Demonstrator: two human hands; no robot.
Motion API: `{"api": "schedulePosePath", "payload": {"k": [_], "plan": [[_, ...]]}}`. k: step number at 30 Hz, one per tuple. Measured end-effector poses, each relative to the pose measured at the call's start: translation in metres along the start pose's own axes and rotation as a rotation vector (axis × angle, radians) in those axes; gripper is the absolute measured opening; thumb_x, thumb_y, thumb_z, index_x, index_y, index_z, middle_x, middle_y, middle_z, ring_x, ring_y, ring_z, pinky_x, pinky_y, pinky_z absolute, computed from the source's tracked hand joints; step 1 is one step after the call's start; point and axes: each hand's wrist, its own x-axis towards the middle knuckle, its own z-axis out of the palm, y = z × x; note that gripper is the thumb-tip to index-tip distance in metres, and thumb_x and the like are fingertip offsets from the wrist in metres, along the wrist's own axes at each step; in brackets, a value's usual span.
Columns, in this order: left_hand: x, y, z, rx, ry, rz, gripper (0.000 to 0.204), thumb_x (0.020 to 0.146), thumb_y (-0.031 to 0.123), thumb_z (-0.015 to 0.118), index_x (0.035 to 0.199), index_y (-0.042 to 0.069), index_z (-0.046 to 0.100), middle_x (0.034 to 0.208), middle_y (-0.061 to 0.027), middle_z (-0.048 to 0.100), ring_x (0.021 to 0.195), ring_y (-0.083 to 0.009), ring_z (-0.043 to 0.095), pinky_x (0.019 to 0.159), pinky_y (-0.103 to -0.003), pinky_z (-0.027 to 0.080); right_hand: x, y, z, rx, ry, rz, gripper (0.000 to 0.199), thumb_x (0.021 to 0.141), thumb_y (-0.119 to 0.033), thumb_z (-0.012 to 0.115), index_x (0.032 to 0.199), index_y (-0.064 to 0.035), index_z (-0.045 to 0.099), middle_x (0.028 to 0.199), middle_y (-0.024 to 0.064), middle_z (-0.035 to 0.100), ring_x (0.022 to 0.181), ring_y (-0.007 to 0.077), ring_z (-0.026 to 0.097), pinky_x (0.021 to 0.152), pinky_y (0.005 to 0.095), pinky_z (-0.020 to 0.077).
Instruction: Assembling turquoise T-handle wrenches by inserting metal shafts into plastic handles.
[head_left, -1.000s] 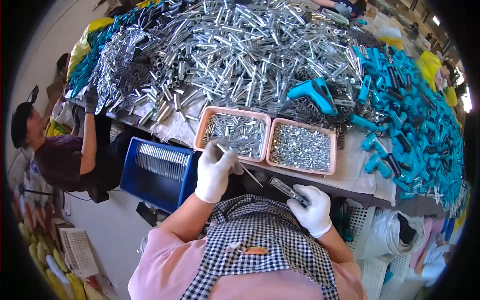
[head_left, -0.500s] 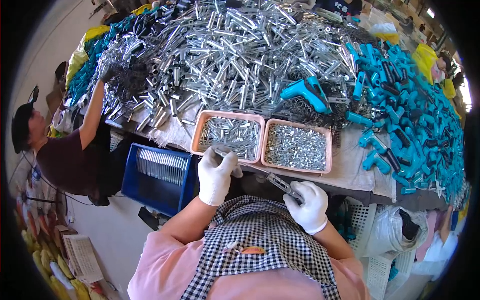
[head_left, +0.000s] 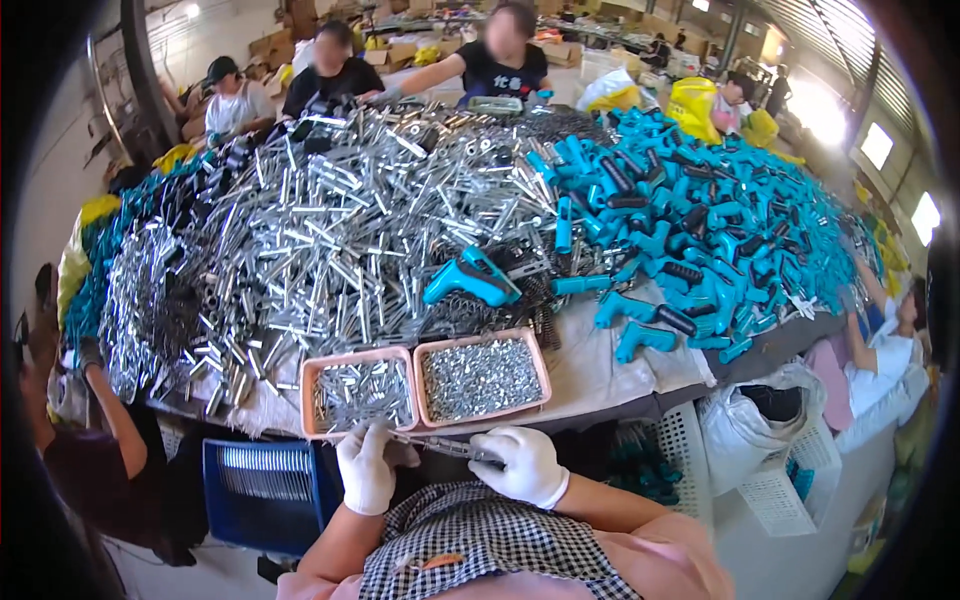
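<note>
Both my hands wear white gloves and sit close to my chest at the table's near edge. My left hand (head_left: 366,468) and my right hand (head_left: 525,465) together grip a thin metal rod piece (head_left: 440,446) held level between them. Just beyond stand two pink trays: the left pink tray (head_left: 306,400) holds small metal pins, the right pink tray (head_left: 543,370) holds small silver screws. A teal handle part (head_left: 470,278) lies behind the trays.
A huge heap of silver metal tubes (head_left: 330,220) covers the table's left and middle; teal and black handle parts (head_left: 700,230) fill the right. A blue crate (head_left: 262,490) sits lower left, white baskets (head_left: 780,480) lower right. Other people work around the table.
The view has tilted up, showing the far side of the table and more people. My hands have come closer together on the metal rod piece, below the pink trays.
</note>
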Motion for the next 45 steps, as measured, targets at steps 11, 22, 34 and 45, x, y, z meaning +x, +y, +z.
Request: {"api": "schedulePosePath", "payload": {"k": [11,22,34,45], "plan": [[0.000,0.000,-0.004,-0.075,-0.181,-0.205,0.021,0.097,0.011,0.052,0.099,-0.007,0.062,0.080,-0.0156,0.068,0.064,-0.0240,0.069,0.061,-0.034,0.059,0.001,0.005,-0.004,0.079,-0.007,-0.024,0.030,0.068,-0.017,0.082,0.094,-0.0067,0.070,0.081,0.0086,0.068,0.067,0.0270,0.067,0.058,0.0343,0.0536],[0.009,-0.017,-0.002,0.131,-0.330,-0.218,0.029,0.102,0.015,0.050,0.109,-0.009,0.064,0.088,-0.0104,0.068,0.076,-0.0155,0.065,0.076,-0.029,0.054,-0.010,0.012,-0.017,0.038,0.083,-0.067,0.030,0.069,-0.017,0.080,0.095,-0.0086,0.069,0.079,0.0062,0.065,0.064,0.0261,0.064,0.055,0.0365,0.0506],[0.017,-0.025,0.070,0.277,-0.433,-0.183,0.029,0.102,0.011,0.049,0.112,-0.012,0.061,0.097,-0.0178,0.069,0.080,-0.0241,0.070,0.074,-0.034,0.060,-0.020,0.038,-0.053,0.215,-0.013,0.149,0.039,0.071,-0.015,0.081,0.106,-0.0048,0.067,0.093,0.0153,0.070,0.079,0.0332,0.068,0.066,0.0385,0.0543],[0.106,-0.019,0.223,0.638,-0.892,0.271,0.042,0.094,0.032,0.054,0.112,-0.004,0.063,0.088,-0.0225,0.066,0.083,-0.0288,0.068,0.075,-0.038,0.052,-0.051,0.094,-0.091,0.238,0.353,0.507,0.028,0.072,-0.007,0.081,0.095,0.0031,0.068,0.075,0.0085,0.066,0.066,0.0142,0.063,0.062,0.0277,0.0500]]}}
